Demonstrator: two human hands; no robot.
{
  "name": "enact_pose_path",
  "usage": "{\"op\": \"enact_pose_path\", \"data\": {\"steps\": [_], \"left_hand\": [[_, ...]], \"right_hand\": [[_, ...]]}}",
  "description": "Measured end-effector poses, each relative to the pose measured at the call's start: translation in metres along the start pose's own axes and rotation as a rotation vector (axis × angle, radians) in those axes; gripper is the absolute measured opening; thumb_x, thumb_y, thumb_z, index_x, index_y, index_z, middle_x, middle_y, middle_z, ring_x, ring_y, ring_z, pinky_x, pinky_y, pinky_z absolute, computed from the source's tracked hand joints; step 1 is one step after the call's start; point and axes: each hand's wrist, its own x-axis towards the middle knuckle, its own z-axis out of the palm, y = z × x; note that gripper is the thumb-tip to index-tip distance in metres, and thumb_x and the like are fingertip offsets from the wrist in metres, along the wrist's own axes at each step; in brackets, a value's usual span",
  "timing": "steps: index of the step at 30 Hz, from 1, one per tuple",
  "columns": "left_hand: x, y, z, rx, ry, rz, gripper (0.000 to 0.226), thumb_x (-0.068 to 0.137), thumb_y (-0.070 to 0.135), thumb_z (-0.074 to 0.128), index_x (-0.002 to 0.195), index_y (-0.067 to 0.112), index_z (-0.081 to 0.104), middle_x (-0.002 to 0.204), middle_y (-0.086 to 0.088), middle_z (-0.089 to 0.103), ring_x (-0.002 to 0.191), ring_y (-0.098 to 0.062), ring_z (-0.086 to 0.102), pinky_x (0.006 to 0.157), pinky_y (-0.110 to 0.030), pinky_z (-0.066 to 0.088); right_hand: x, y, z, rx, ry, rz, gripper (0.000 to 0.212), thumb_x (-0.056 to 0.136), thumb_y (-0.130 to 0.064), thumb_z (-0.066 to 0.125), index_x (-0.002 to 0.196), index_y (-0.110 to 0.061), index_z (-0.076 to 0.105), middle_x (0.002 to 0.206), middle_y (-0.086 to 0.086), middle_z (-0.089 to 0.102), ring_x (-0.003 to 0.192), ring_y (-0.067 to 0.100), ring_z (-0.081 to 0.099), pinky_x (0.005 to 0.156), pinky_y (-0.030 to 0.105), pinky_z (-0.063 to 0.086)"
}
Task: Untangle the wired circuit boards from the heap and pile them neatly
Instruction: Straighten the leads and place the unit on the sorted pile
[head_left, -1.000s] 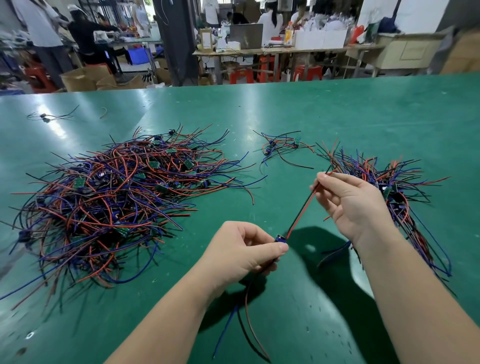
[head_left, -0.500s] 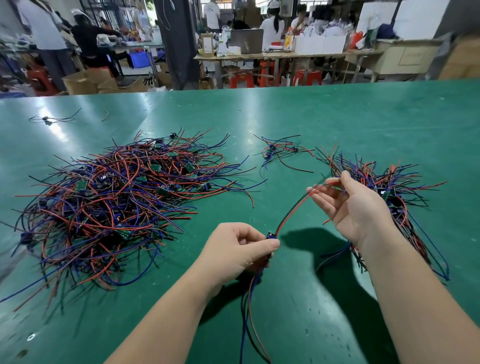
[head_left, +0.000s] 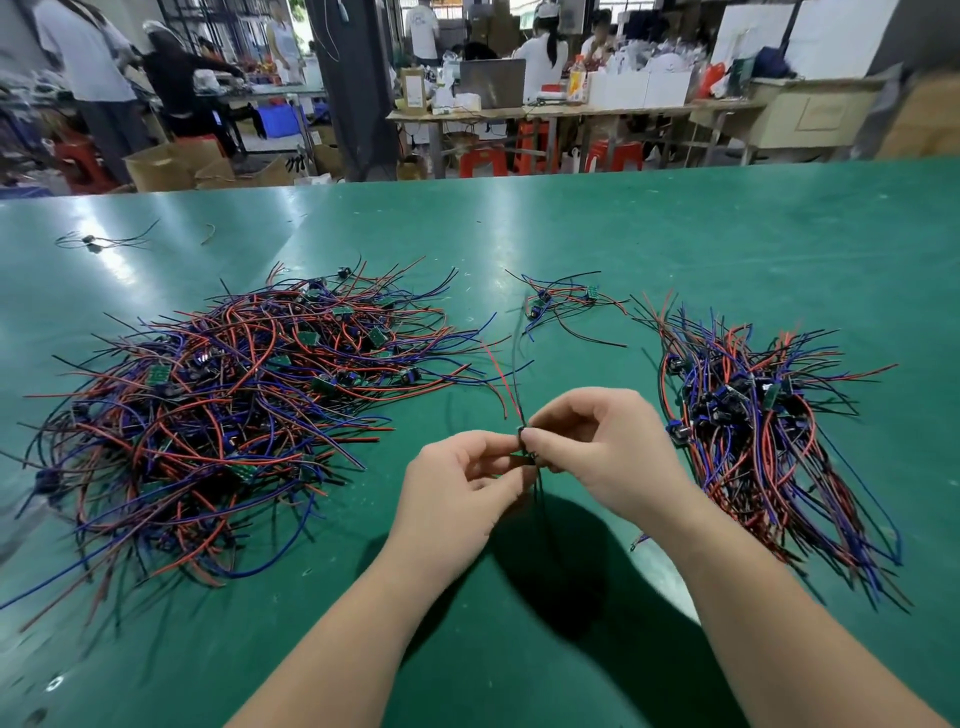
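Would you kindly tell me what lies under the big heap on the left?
The green table shows around the heap and through gaps at its fringe; its dense middle of wires and boards covers whatever lies beneath.

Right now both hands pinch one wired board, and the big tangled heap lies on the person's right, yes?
No: the head view shows the big tangled heap on the person's left. The left hand and right hand do pinch one wired board.
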Motion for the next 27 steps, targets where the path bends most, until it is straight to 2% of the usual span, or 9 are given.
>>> {"op": "enact_pose_path", "data": {"steps": [3, 5, 7, 9, 13, 16, 18, 24, 27], "left_hand": [[-0.003, -0.001, 0.002, 0.107, -0.079, 0.08, 0.03, 0.082, 0.001, 0.069, 0.109, 0.015, 0.069, 0.087, 0.0, 0.071, 0.068, -0.005, 0.062, 0.071, -0.016, 0.052], [-0.006, 0.001, 0.002, 0.216, -0.127, 0.154, 0.034, 0.084, 0.003, 0.065, 0.113, 0.02, 0.068, 0.097, 0.008, 0.072, 0.084, 0.0, 0.066, 0.081, -0.014, 0.05], [-0.005, 0.002, -0.003, 0.447, -0.025, 0.254, 0.034, 0.085, 0.005, 0.062, 0.114, 0.021, 0.068, 0.111, 0.009, 0.069, 0.102, 0.002, 0.059, 0.092, -0.005, 0.036], [0.002, 0.002, -0.014, 0.717, 0.175, 0.275, 0.036, 0.085, 0.006, 0.058, 0.117, 0.02, 0.066, 0.128, 0.002, 0.06, 0.12, -0.01, 0.048, 0.102, -0.013, 0.025], [0.011, -0.006, -0.043, 1.103, 0.433, 0.026, 0.049, 0.087, 0.013, 0.05, 0.134, 0.026, 0.048, 0.152, -0.008, 0.028, 0.141, -0.025, 0.017, 0.115, -0.038, 0.005], [0.015, -0.012, -0.051, 1.24, 0.425, -0.188, 0.063, 0.086, 0.013, 0.045, 0.144, 0.026, 0.027, 0.157, -0.016, 0.008, 0.143, -0.03, 0.005, 0.115, -0.047, 0.0], [0.017, -0.013, -0.054, 1.282, 0.418, -0.242, 0.062, 0.084, 0.014, 0.047, 0.143, 0.025, 0.029, 0.157, -0.019, 0.004, 0.143, -0.032, 0.005, 0.114, -0.048, 0.003], [0.019, -0.014, -0.062, 1.358, 0.403, -0.325, 0.058, 0.085, 0.016, 0.048, 0.141, 0.027, 0.033, 0.151, -0.019, 0.026, 0.135, -0.038, 0.025, 0.113, -0.047, 0.011], [0.023, -0.013, -0.069, 1.34, 0.408, -0.251, 0.041, 0.086, 0.014, 0.05, 0.126, 0.024, 0.051, 0.126, -0.008, 0.051, 0.118, -0.031, 0.044, 0.102, -0.04, 0.026]], "right_hand": [[0.002, 0.001, -0.005, -0.038, 0.049, -0.003, 0.014, 0.074, -0.011, 0.076, 0.07, -0.023, 0.071, 0.065, -0.006, 0.07, 0.06, 0.005, 0.062, 0.065, 0.025, 0.053], [0.003, 0.001, -0.009, -0.102, 0.159, 0.006, 0.01, 0.073, -0.012, 0.075, 0.071, -0.021, 0.072, 0.066, -0.008, 0.07, 0.062, 0.005, 0.063, 0.067, 0.024, 0.052], [0.005, 0.002, -0.02, -0.261, 0.333, -0.011, 0.006, 0.073, -0.013, 0.073, 0.076, -0.018, 0.075, 0.07, -0.005, 0.071, 0.069, 0.012, 0.065, 0.074, 0.028, 0.052], [0.007, 0.007, -0.039, -0.443, 0.457, -0.004, 0.008, 0.074, -0.013, 0.071, 0.08, -0.013, 0.075, 0.077, 0.005, 0.072, 0.076, 0.023, 0.065, 0.079, 0.033, 0.05], [0.01, 0.023, -0.069, -0.728, 0.351, 0.242, 0.01, 0.075, -0.011, 0.07, 0.08, -0.003, 0.072, 0.078, 0.016, 0.069, 0.072, 0.032, 0.056, 0.069, 0.035, 0.046], [0.01, 0.028, -0.071, -0.77, 0.299, 0.297, 0.018, 0.078, -0.019, 0.07, 0.086, -0.003, 0.072, 0.084, 0.016, 0.07, 0.076, 0.033, 0.056, 0.07, 0.035, 0.047], [0.01, 0.024, -0.066, -0.699, 0.317, 0.248, 0.019, 0.082, -0.021, 0.066, 0.096, -0.01, 0.072, 0.09, 0.009, 0.07, 0.088, 0.03, 0.059, 0.078, 0.034, 0.046], [0.007, 0.017, -0.047, -0.573, 0.256, 0.167, 0.017, 0.084, -0.022, 0.063, 0.098, -0.015, 0.07, 0.087, 0.001, 0.068, 0.082, 0.022, 0.06, 0.075, 0.028, 0.041], [0.007, 0.016, -0.044, -0.562, 0.212, 0.172, 0.018, 0.085, -0.022, 0.062, 0.101, -0.015, 0.07, 0.089, 0.0, 0.067, 0.083, 0.021, 0.06, 0.075, 0.028, 0.042]]}}
